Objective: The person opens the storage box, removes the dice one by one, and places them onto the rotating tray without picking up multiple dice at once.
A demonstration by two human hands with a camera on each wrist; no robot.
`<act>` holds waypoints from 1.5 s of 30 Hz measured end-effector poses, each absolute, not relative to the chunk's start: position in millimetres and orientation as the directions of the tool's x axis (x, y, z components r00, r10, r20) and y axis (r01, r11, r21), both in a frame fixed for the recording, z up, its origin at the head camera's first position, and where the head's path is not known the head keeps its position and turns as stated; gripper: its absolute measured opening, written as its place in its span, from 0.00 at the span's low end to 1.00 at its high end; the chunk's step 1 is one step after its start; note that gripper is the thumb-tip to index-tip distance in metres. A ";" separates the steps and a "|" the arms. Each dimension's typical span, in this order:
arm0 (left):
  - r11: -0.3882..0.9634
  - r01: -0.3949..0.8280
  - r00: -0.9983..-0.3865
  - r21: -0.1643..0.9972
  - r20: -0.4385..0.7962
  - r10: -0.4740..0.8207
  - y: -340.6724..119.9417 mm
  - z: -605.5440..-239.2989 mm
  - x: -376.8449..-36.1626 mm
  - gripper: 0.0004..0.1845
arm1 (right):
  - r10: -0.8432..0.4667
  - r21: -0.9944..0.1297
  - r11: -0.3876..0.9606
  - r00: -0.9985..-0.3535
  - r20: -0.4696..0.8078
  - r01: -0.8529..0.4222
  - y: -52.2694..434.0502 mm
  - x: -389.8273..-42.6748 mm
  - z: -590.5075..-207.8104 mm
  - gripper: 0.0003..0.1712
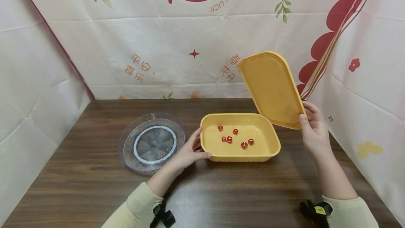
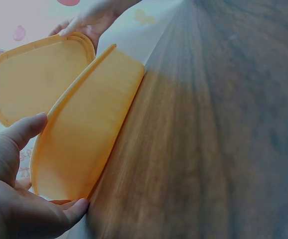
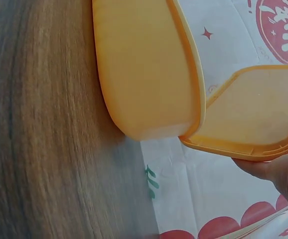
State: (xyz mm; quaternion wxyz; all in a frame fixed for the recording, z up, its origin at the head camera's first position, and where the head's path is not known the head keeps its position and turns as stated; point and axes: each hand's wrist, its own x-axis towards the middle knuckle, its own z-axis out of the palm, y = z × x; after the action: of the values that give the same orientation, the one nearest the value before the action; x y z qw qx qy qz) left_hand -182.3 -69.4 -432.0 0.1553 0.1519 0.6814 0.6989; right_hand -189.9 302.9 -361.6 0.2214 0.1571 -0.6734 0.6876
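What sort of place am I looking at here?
Probably a makeshift tabletop recording booth: a dark wooden table walled on three sides by printed festive cloth, bearing only a yellow box of red dice and a clear plate.

Box point(image 1: 275, 150): mouth open from above and from the near side; six dice point(image 1: 235, 138) lie low on its floor, well apart from the walls. Lid point(image 1: 272, 89): raised, tilted over the box's right rear corner, blocks entry from that side; right hand point(image 1: 313, 131) holds its lower edge. Left hand point(image 1: 190, 150): against the box's left wall, fills the gap to the plate point(image 1: 152, 143). Table point(image 1: 237, 196): bare wood in front of box. Backdrop point(image 1: 47, 80): closes rear and both sides.
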 end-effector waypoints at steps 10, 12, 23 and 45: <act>-0.018 -0.023 -0.912 1.000 -0.014 0.410 -69.4 -431.1 -181.5 0.52 | 0.042 -0.881 -0.174 -0.897 0.441 -0.441 316.1 -193.0 -360.4 0.26; -0.020 -0.021 -0.912 1.000 -0.011 0.411 -69.4 -431.3 -181.5 0.52 | 0.042 -0.877 -0.200 -0.898 0.439 -0.438 318.2 -194.7 -361.7 0.26; -0.009 -0.006 -0.912 1.000 -0.002 0.409 -68.7 -432.2 -182.5 0.52 | 0.033 -0.819 -0.434 -0.915 0.402 -0.375 330.7 -202.8 -368.2 0.24; -0.014 -0.011 -0.909 1.000 -0.004 0.416 -69.5 -432.6 -182.4 0.52 | -0.018 -0.821 -0.532 -0.967 0.256 -0.207 356.7 -212.0 -382.8 0.24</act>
State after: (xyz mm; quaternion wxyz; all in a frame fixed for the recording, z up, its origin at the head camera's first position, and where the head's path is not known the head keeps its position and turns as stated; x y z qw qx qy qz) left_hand -182.4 -69.5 -432.6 0.1534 0.1478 0.6850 0.6967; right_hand -212.0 356.7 -382.8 0.0544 0.1172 -0.4805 0.8674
